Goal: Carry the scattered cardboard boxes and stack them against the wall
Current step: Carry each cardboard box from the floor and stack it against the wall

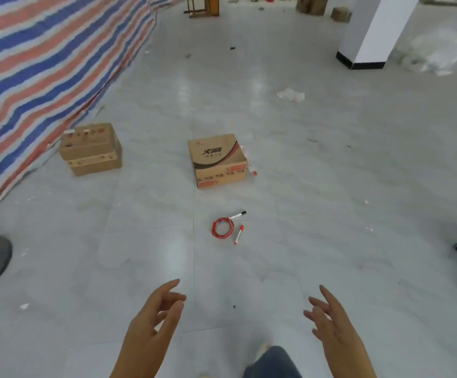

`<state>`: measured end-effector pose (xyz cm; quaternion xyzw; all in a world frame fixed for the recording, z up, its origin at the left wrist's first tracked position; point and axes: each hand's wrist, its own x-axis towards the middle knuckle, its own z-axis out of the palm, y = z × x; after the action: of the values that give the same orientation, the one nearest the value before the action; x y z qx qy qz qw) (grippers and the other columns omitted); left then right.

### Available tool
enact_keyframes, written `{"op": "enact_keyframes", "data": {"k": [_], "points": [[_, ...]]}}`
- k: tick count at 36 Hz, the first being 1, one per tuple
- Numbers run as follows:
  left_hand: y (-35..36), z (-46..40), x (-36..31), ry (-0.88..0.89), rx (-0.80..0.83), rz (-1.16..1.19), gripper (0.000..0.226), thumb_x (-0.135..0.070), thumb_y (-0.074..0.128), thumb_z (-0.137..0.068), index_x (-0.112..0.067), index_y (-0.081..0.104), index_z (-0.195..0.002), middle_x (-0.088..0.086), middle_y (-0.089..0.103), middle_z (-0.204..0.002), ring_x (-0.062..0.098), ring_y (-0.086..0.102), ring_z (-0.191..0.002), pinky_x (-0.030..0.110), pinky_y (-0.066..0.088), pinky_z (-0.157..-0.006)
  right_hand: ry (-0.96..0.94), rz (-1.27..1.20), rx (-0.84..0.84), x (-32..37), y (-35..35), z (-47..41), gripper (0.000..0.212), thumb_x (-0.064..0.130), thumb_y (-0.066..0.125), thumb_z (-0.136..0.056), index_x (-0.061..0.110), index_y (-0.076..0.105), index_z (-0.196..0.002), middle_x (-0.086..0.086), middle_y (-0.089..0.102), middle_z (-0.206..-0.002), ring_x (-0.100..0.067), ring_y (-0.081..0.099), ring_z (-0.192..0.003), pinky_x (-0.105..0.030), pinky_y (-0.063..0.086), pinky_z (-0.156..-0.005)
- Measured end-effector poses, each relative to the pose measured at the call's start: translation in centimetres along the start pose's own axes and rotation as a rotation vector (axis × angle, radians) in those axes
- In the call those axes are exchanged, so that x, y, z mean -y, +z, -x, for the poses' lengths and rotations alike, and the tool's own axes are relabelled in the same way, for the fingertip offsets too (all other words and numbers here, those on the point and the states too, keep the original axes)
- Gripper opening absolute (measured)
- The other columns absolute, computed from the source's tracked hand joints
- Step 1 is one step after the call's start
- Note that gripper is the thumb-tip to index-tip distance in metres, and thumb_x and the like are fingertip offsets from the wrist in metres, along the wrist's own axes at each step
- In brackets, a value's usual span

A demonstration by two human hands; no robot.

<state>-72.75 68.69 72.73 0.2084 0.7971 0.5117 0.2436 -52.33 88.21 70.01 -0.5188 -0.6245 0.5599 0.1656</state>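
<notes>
Printed box: brown cardboard box with dark swirl print (218, 160), closed, alone on the pale tiled floor (331, 186), mid-room.
Stack: two plain brown cardboard boxes (91, 148), one atop the other, beside the striped red-blue tarp (44, 64).
Rope: red coiled skipping rope (223, 227), near the printed box.
Hands: left hand (151, 323) and right hand (331, 323) both empty, fingers loosely spread, apart from everything.

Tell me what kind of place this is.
Probably an unfinished or half-cleared indoor hall: a striped tarp hangs as a wall, cardboard boxes and scraps lie on the bare tiled floor, beside a plain white pillar.
</notes>
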Motion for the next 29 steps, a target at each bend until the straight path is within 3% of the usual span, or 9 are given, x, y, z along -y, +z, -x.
{"op": "enact_keyframes", "data": {"k": [4,7,11,14,21,25,29], "points": [[3.2,-6.9,-1.0,-0.03,0.023,-0.015,0.034,-0.005,0.055,-0.092,-0.034,0.058,-0.11,-0.014,0.069,-0.098,0.002,0.065,-0.089,0.007,0.047,-0.078,0.071,0.022,0.009,0.8,-0.9,-7.4,0.042,0.028,0.048,-0.092,0.034,0.041,-0.133,0.018,0.057,-0.111,-0.017,0.061,-0.104,-0.046,0.042,-0.104],[6.3,-12.1,-2.4,-0.05,0.002,-0.009,0.033,-0.005,0.054,-0.092,-0.033,0.059,-0.11,-0.004,0.071,-0.093,-0.001,0.064,-0.089,0.003,0.045,-0.077,0.087,0.059,0.029,2.5,-1.9,-13.7,0.041,0.038,0.047,-0.088,0.04,0.04,-0.128,0.013,0.057,-0.116,-0.02,0.06,-0.108,-0.048,0.041,-0.105],[11.3,-19.2,-5.4,-0.074,-0.056,0.005,0.03,-0.009,0.054,-0.093,-0.033,0.058,-0.109,-0.004,0.071,-0.092,-0.002,0.064,-0.089,0.0,0.043,-0.074,0.079,0.121,0.094,6.3,-4.8,-23.1,0.051,0.053,0.044,-0.076,0.044,0.034,-0.125,0.012,0.049,-0.124,-0.021,0.056,-0.116,-0.048,0.04,-0.107],[15.4,-24.5,-8.3,-0.102,-0.077,0.024,0.031,-0.009,0.054,-0.093,-0.035,0.058,-0.108,-0.009,0.071,-0.092,0.0,0.064,-0.088,0.003,0.045,-0.076,0.04,0.11,0.074,9.8,-8.2,-29.6,0.049,0.057,0.045,-0.073,0.05,0.038,-0.122,0.016,0.055,-0.123,-0.018,0.058,-0.115,-0.049,0.041,-0.106],[21.8,-35.2,-14.0,-0.138,-0.083,0.019,0.03,-0.017,0.051,-0.093,-0.043,0.052,-0.107,-0.013,0.067,-0.099,0.006,0.064,-0.095,0.011,0.042,-0.079,-0.013,0.128,0.104,15.9,-12.3,-42.5,0.042,0.041,0.05,-0.081,0.049,0.04,-0.122,0.008,0.059,-0.125,-0.017,0.06,-0.111,-0.051,0.041,-0.105],[23.1,-41.4,-15.3,-0.193,-0.136,0.037,0.028,-0.017,0.051,-0.093,-0.038,0.052,-0.111,-0.01,0.066,-0.102,0.011,0.062,-0.099,0.022,0.043,-0.087,-0.036,0.163,0.143,18.8,-11.8,-50.3,0.042,0.022,0.053,-0.093,0.045,0.039,-0.125,0.014,0.059,-0.12,-0.011,0.062,-0.108,-0.049,0.042,-0.104],[24.9,-50.4,-15.5,-0.211,-0.199,0.055,0.029,-0.013,0.053,-0.092,-0.036,0.054,-0.109,-0.004,0.066,-0.104,0.016,0.063,-0.099,0.029,0.046,-0.088,-0.073,0.17,0.163,22.4,-9.8,-60.1,0.041,0.028,0.054,-0.089,0.047,0.041,-0.123,0.016,0.059,-0.12,-0.011,0.062,-0.107,-0.047,0.044,-0.102]]}}
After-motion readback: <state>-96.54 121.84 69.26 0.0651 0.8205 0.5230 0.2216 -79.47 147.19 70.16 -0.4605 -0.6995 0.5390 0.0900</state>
